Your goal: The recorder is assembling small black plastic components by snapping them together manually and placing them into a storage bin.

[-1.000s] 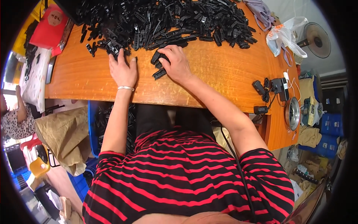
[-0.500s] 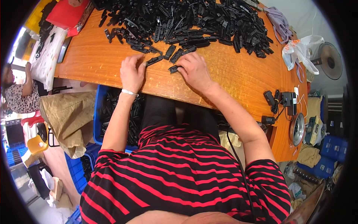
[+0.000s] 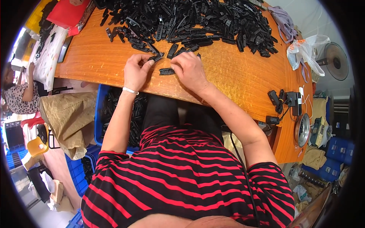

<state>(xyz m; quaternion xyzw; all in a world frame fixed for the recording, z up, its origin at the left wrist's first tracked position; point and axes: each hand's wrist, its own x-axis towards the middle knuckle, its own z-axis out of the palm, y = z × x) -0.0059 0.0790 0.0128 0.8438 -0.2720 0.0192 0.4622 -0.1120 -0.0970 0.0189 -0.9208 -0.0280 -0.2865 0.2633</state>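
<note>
My left hand pinches a small black plastic piece between thumb and fingers, just in front of the pile's near edge. A second black plastic piece, long and narrow with a slotted face, sits low over the wooden tabletop. Its right end is at the thumb and fingertips of my right hand, whose fingers are curled closed around it. Beyond my hands lies a large heap of similar black pieces. A few loose ones, such as a black piece, lie between the heap and my fingers.
A blue crate of black pieces stands below the table edge at left, beside brown wrapping. Black adapters with cables, a metal bowl and a plastic bag are at right. Another person sits far left.
My right hand has moved left, bringing its piece nearer my left hand. The piece in my left hand has shifted slightly up and right.
</note>
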